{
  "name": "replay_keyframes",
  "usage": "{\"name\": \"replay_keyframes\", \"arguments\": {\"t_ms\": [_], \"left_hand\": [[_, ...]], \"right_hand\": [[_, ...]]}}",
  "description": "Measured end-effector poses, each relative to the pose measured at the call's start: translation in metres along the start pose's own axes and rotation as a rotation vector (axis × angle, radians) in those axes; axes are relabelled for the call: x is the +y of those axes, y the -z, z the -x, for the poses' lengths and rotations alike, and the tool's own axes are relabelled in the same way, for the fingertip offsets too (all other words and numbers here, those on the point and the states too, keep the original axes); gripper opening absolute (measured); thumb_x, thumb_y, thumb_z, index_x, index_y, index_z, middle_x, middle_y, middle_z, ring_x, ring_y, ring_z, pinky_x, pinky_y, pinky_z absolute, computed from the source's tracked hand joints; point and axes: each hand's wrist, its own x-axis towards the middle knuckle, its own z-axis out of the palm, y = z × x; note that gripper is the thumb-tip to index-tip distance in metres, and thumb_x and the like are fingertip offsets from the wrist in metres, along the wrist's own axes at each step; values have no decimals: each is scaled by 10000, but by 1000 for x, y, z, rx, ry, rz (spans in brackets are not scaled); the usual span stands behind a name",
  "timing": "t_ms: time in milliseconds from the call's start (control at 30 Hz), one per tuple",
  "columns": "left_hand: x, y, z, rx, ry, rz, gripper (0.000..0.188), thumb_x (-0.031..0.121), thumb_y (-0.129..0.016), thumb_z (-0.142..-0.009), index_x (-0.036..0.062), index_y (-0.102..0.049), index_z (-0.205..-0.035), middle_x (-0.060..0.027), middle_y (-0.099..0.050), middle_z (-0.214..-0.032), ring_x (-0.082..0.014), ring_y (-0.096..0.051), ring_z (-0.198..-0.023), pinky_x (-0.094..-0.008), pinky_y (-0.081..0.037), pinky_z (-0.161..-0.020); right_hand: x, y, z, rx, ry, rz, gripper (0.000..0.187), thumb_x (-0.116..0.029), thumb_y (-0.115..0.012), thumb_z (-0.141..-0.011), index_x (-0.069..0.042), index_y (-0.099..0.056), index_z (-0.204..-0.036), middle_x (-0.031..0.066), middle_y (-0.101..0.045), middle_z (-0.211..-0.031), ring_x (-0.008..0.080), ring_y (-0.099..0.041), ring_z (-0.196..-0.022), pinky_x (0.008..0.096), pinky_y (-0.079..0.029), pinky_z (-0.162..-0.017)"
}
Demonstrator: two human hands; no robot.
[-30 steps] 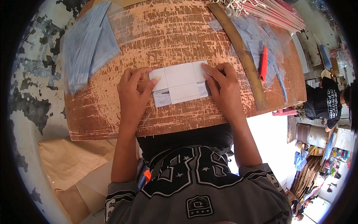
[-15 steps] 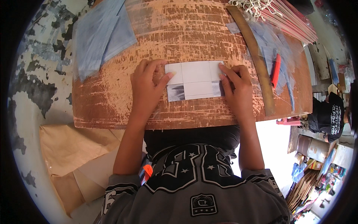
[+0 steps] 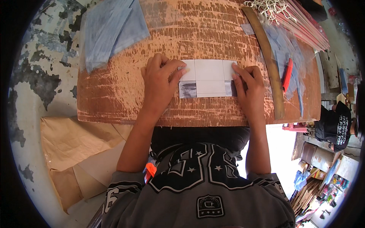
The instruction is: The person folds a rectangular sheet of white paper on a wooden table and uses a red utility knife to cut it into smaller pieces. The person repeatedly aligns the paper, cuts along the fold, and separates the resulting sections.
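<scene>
A white card with thin crease lines (image 3: 210,70) lies on the worn brown table (image 3: 125,91) in front of me. Its two near corners carry dark grey smudged patches. My left hand (image 3: 161,78) grips the card's left edge at the far corner, thumb and forefinger close together. At the opposite edge, my right hand (image 3: 249,85) pinches the card between thumb and fingers. The undersides of the fingertips are hidden.
Clear bluish plastic sheets (image 3: 110,32) lie at the far left. A long flat brown strip (image 3: 269,64) borders more plastic and a red-handled tool (image 3: 288,75) on the right. Red sticks with white strings (image 3: 300,22) lie beyond. Brown paper (image 3: 76,140) is at lower left; a person (image 3: 334,127) is at right.
The whole view has shifted slightly, so the table and card appear further right. My left thumb and forefinger have drawn closer together at the card's corner. The right hand keeps its hold.
</scene>
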Motion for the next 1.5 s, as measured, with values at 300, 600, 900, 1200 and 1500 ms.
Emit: {"name": "replay_keyframes", "arguments": {"t_ms": [300,600,900,1200,1500], "left_hand": [[2,-1,0,-14,-41,-65,118,222,-814,-943,151,-824,-1037,-8,-585,-956,-211,-572,-992,-421,-319,-940],[5,0,1,-43,-36,-104,142,242,-798,-961,130,-819,-1046,-24,-618,-982,-227,-586,-1009,-429,-329,-953],[23,6,4,-105,-32,-170,343,401,-772,-975,86,-788,-1110,-72,-600,-1025,-266,-562,-1044,-459,-340,-976],[52,-8,3,-35,-136,-265,333,319,-798,-955,60,-762,-1161,-116,-628,-1139,-308,-597,-1124,-500,-406,-1033],[57,-24,0,-253,-368,104,249,44,-679,-995,29,-749,-1233,-140,-702,-1241,-361,-655,-1131,-461,-529,-988]], "right_hand": [[-17,3,-2,-18,11,155,555,-473,-864,-888,-39,-775,-1221,139,-628,-1045,321,-645,-964,446,-544,-808],[-27,3,3,-47,33,329,768,-636,-850,-824,-42,-735,-1297,131,-596,-1132,328,-589,-1063,466,-519,-867],[-24,-3,8,-29,62,351,784,-628,-851,-820,-45,-711,-1327,125,-579,-1149,321,-564,-1067,467,-480,-913],[-23,-5,8,-7,44,316,778,-622,-857,-804,-54,-709,-1315,123,-577,-1142,318,-565,-1066,462,-480,-894],[-17,-8,9,50,78,320,751,-582,-882,-752,-70,-708,-1273,132,-569,-1121,334,-563,-1060,467,-480,-861]]}}
